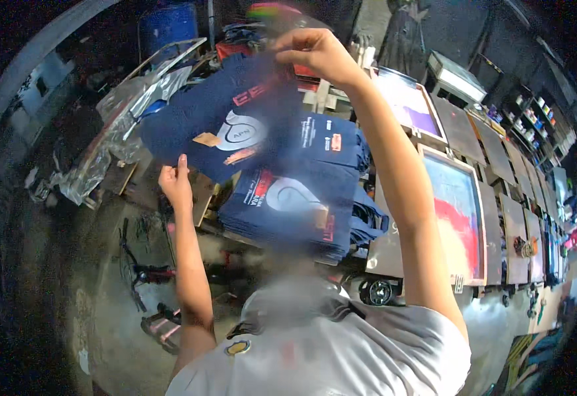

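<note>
A navy fabric tote bag with a white emblem and orange-red print hangs tilted between my two hands. My left hand grips its lower left edge, thumb uppermost. Raised high at the far side, my right hand pinches the bag's upper right part, where the cloth is blurred. Below and to the right lies a thick stack of similar navy bags, with loop handles sticking out at its right. Another printed navy bag lies just beyond that stack, partly covered by the held one.
Framed printing screens, one with red ink and one with purple, rest on the right beside a long row of dark boards. Crumpled clear plastic covers things at left. A bicycle stands low left; a small wheel shows below the bench.
</note>
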{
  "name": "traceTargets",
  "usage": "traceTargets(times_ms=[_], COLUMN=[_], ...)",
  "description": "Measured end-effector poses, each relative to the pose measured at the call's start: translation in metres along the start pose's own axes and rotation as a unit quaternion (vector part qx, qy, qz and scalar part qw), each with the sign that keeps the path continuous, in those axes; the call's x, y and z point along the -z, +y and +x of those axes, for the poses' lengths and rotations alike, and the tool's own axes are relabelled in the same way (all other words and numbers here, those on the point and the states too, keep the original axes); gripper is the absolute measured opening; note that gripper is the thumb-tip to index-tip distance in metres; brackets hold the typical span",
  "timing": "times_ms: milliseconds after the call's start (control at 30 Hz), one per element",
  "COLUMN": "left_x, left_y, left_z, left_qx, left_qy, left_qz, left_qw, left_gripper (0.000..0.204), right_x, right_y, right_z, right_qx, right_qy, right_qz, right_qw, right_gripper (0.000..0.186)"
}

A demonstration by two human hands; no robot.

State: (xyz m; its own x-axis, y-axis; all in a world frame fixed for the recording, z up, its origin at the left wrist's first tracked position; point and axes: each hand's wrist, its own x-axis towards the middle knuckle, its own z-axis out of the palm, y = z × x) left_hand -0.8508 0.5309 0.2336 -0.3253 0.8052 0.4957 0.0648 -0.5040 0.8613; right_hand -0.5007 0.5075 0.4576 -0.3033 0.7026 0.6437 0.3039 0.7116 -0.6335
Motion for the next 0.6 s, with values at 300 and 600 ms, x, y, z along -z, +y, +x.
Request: traceTargets(times_ms=[300, 600], left_x=[0.019, -0.085], left_y=[0.007, 0.078], left_z=[0.015, 0.038], left_qx=[-0.108, -0.248], left_qy=[0.035, -0.022], left_qz=[0.034, 0.152], left_qw=[0.993, 0.957], left_gripper=[0.032, 0.015], right_x=[0.0, 0.013], right_y=[0.038, 0.023], right_z=[-0.03, -0.167], right_qx=[-0.019, -0.177], right_qy=[0.002, 0.124], right_qz=[-0.093, 0.085], right_qw=[0.995, 0.973], right_gripper=[0.012, 0.01])
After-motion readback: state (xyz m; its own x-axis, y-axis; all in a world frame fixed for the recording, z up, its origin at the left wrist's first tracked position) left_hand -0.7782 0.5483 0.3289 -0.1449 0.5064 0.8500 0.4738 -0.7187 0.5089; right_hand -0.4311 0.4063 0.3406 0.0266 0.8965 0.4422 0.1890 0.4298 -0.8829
